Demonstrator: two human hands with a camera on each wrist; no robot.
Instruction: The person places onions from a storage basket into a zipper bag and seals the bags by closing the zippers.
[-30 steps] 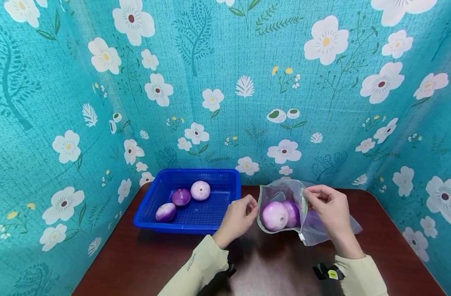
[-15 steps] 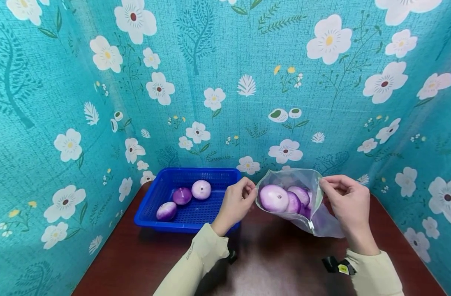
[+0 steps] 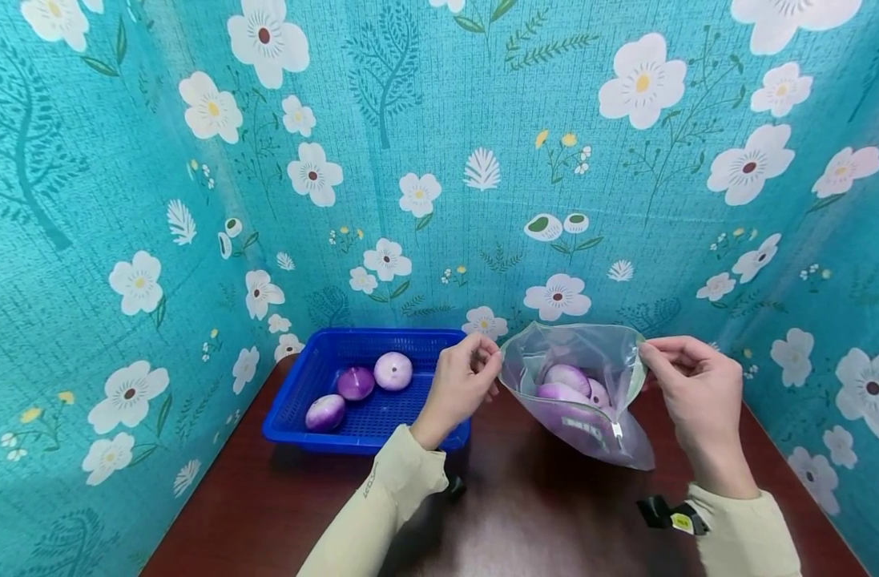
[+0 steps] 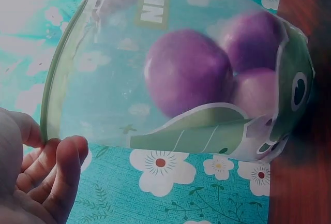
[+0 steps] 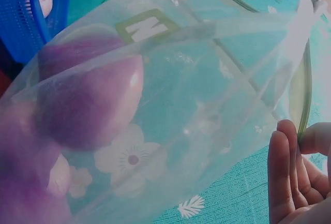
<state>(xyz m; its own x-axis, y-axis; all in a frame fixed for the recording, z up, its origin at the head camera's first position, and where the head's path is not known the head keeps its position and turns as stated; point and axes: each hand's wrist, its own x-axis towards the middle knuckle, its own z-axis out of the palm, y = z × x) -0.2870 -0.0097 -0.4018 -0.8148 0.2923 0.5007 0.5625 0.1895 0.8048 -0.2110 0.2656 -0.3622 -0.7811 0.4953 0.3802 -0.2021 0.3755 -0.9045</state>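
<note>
A translucent zip bag (image 3: 630,449) with a slider and green print hangs over the table, its mouth spread wide between my hands. Several purple onions (image 3: 567,378) lie low inside it. With thumb and fingertips my left hand (image 3: 462,385) pinches the left corner of the rim. My right hand (image 3: 706,401) pinches the opposite corner, near the white slider. Through the film in the left wrist view, a round onion (image 4: 189,74) shows beside others. The right wrist view has another onion (image 5: 90,94) close up, blurred by the plastic.
A blue plastic basket (image 3: 288,401) stands left of the bag, holding a dark purple onion (image 3: 356,384), a pale onion (image 3: 393,371) and a two-toned onion (image 3: 325,413). Below is a dark wooden table (image 3: 526,521). Flowered teal cloth (image 3: 439,264) surrounds its back and sides.
My right hand has moved right and my left hand up slightly, widening the bag's mouth. The bag has been raised and tilted more upright, and the onions sit deeper. The basket's onions stayed put.
</note>
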